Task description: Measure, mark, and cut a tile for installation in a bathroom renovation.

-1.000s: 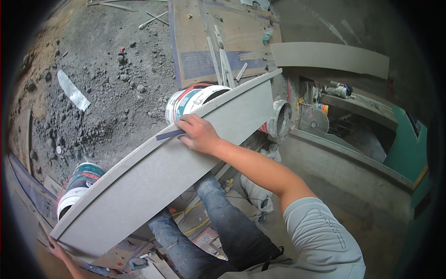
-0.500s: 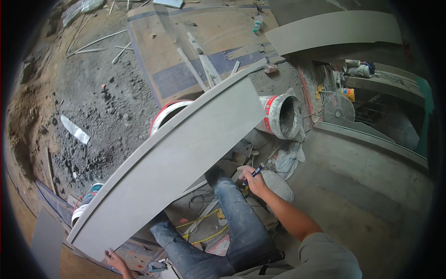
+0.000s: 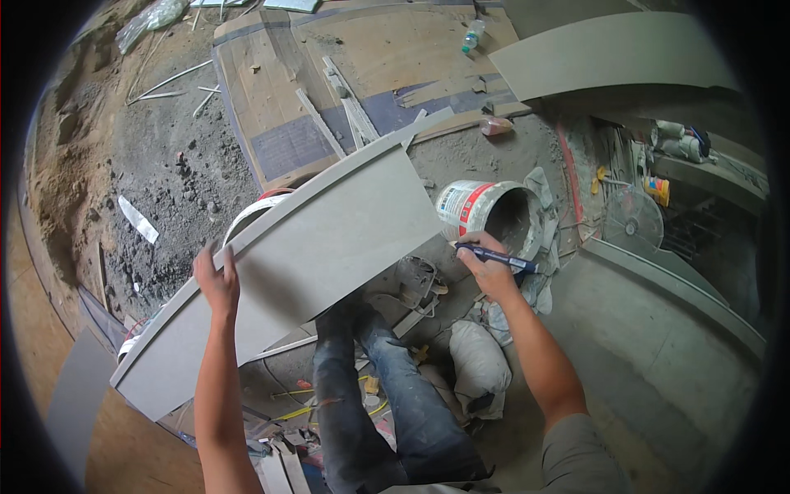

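Observation:
A long pale grey panel (image 3: 337, 222), with a raised strip (image 3: 329, 169) along its far edge, lies slantwise before my legs across buckets. My left hand (image 3: 216, 284) grips that strip on the left part of the panel, fingers bent over it. In my right hand (image 3: 492, 267) is a dark blue marker pen (image 3: 514, 262), held between thumb and fingers. It points left, close to the panel's right corner. Just beyond this hand a white bucket (image 3: 461, 206) with a red band lies on its side. Another bucket (image 3: 255, 212) is partly hidden behind the panel.
Grey rubble (image 3: 193, 198) lies on the left. Cardboard sheets (image 3: 271, 99) with narrow offcut strips (image 3: 350, 107) cover the far floor. A second panel (image 3: 617, 58) is at far right. A fan (image 3: 632, 224) stands right, and a pale sack (image 3: 477, 362) lies beside my legs.
My left hand has moved from the panel's near left corner up to its far strip. My right hand with the marker pen has moved forward and right, towards the panel's right corner.

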Action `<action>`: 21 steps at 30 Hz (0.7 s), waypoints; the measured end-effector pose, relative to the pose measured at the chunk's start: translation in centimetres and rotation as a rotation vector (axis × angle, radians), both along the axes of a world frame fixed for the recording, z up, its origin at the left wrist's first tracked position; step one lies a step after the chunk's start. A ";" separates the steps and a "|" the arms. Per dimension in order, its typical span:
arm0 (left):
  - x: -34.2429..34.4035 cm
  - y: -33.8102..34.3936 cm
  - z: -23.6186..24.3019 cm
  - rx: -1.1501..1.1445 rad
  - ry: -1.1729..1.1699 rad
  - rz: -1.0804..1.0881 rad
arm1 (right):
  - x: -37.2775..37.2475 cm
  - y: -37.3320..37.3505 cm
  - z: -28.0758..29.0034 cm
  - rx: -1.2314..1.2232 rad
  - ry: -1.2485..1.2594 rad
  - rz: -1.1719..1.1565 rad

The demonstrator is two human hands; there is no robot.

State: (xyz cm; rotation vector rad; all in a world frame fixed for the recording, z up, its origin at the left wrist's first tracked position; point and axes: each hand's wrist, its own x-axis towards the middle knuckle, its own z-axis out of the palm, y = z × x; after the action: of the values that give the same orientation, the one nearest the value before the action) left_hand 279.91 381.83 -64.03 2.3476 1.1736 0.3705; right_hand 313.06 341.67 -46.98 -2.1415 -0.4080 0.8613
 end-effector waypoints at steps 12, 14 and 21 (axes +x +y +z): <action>7.6 1.2 -9.4 -0.140 0.173 0.525 | 14.5 11.9 -9.2 0.117 0.008 0.105; 7.5 1.3 -9.6 -0.048 0.299 0.621 | 15.7 14.6 -12.4 0.163 0.050 0.124; 8.9 0.8 -11.8 -0.053 0.396 0.623 | 20.9 18.4 -18.4 0.222 0.182 0.241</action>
State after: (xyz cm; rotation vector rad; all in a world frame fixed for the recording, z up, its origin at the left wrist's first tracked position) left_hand 288.80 382.61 -75.79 2.0119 2.0764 0.0672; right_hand 333.91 360.05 -65.42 -1.8176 -0.6453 1.0830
